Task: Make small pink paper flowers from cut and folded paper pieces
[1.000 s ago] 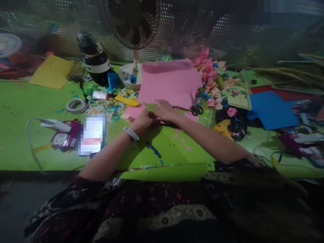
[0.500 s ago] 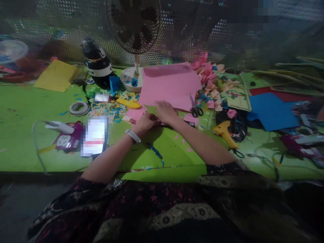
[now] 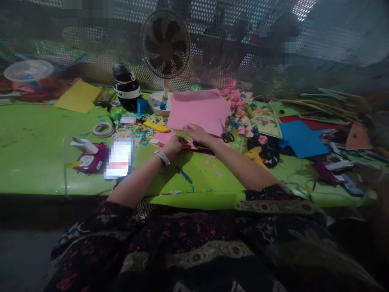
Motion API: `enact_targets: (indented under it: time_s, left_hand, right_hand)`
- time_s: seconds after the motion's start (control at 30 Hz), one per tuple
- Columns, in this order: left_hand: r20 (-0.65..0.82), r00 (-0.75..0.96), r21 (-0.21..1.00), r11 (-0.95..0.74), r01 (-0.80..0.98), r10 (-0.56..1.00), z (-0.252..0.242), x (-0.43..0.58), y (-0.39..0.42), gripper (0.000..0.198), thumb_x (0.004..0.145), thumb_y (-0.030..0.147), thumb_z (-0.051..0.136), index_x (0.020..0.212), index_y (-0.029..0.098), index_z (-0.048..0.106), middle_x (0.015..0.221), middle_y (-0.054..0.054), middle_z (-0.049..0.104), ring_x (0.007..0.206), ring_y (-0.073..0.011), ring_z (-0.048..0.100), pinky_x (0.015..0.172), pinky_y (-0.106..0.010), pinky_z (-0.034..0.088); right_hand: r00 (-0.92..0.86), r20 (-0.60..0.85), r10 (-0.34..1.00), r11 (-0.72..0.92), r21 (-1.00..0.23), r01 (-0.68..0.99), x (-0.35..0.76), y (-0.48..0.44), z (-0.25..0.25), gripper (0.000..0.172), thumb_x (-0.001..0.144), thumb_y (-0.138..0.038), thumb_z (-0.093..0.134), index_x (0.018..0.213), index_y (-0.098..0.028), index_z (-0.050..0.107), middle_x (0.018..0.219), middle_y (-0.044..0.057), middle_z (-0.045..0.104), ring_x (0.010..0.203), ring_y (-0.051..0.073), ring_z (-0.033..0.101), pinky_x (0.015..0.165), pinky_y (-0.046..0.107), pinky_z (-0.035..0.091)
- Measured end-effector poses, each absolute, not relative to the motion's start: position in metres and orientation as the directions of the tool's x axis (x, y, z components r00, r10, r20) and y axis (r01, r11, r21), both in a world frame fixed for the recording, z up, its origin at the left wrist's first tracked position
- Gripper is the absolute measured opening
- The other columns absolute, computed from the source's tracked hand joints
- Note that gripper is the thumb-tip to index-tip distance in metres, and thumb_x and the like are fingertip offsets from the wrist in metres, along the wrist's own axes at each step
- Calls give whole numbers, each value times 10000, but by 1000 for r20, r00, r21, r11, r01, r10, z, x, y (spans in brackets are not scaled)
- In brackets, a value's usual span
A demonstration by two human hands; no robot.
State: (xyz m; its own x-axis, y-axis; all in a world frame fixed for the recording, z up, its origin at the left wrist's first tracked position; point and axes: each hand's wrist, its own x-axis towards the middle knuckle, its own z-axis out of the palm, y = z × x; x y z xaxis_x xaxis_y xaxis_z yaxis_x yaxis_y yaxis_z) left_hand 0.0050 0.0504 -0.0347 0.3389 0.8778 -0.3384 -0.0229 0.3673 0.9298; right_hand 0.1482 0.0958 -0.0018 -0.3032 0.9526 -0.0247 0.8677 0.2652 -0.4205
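Observation:
My left hand [image 3: 176, 145], with a white watch band at the wrist, is closed near a dark, long strip [image 3: 203, 149] and small pink paper. Whatever its fingertips grip is too small to make out. Just beyond it, my right hand [image 3: 195, 132] lies low with fingers stretched out, by the lower edge of a large pink paper sheet [image 3: 199, 109]. The right forearm crosses above the dark strip and hides part of it. Scissors [image 3: 226, 134] lie on the right side of the pink sheet. A pink paper piece [image 3: 164, 137] lies left of the hands.
A yellow cutter [image 3: 156, 125], paper scraps, a tape roll [image 3: 102, 129] and a lit phone [image 3: 119, 158] lie leftward. Behind stand a fan [image 3: 165, 44] and black bottle [image 3: 126, 91]. Folded pink pieces [image 3: 235, 99], a yellow glue gun [image 3: 254, 156] and blue paper [image 3: 302, 138] are rightward.
The camera view has shifted, so the table sits differently in the picture. My right hand's fingers have moved slightly left and look less spread; my left hand stays about the same place.

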Motion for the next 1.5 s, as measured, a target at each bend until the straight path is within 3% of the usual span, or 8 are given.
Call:
enact_targets:
  time_s: [0.2,0.43,0.73,0.83,1.0,1.1,1.33,1.5]
  left_hand:
    - [-369,348,913,406,-35,862,-36,7,53,240,734,33,802,754,113,577,631,-22,684,592,-138,683,713,-298,573]
    - [-328,336,937,349,-3,883,-43,7,54,219,729,85,819,698,121,605,632,-32,685,605,-148,681,717,-308,565]
    - [-322,350,944,325,52,880,-47,7,55,179,752,88,794,692,120,628,645,-51,695,604,-142,668,685,-287,555]
    - [-316,351,947,312,69,882,-41,6,54,173,746,78,791,691,113,631,631,-39,682,581,-136,653,679,-288,557]
    - [-323,311,941,338,6,894,-34,7,48,231,688,44,828,708,114,610,571,-14,660,562,-135,646,688,-294,558]
    - [-331,313,930,363,-50,890,-32,8,44,223,732,16,780,701,119,585,551,-7,650,537,-124,638,680,-294,557]
    - [-329,350,942,333,50,877,-19,-16,57,195,766,37,754,661,124,614,609,-35,686,565,-120,652,660,-267,551]
    - [-340,164,938,323,121,926,-12,-35,64,179,774,37,732,694,141,610,597,-19,674,571,-123,648,635,-258,536]
  right_hand:
    - [-332,-29,943,290,-418,861,149,98,-8,367,1019,-319,341,1038,-130,656,1102,131,710,976,227,625,863,322,455]
    - [-281,-12,960,272,-217,938,144,104,-25,332,984,-289,373,1141,-135,623,1184,183,687,1053,287,613,937,400,441]
    - [-261,3,965,257,-197,946,142,98,-34,358,960,-196,393,1259,-117,573,1296,217,628,1208,334,573,1021,480,421]
    - [-268,37,963,268,-255,929,141,91,-26,324,972,-221,395,1188,-124,616,1238,212,666,1158,320,604,1000,465,439]
    - [-270,205,941,339,-606,720,153,78,-6,374,1002,-351,365,1136,-172,665,1206,114,712,1134,221,648,1002,366,475]
    - [-199,283,938,345,-715,608,169,67,2,407,984,-435,402,1097,-174,693,1139,103,735,1101,216,671,981,361,498]
    - [-338,243,909,413,-631,657,201,37,2,394,814,-509,677,1050,-198,731,1102,116,729,1042,262,677,958,421,518]
    - [-388,157,908,413,-494,765,209,33,-2,386,792,-487,716,1078,-230,738,1115,106,726,1045,284,665,938,439,505]
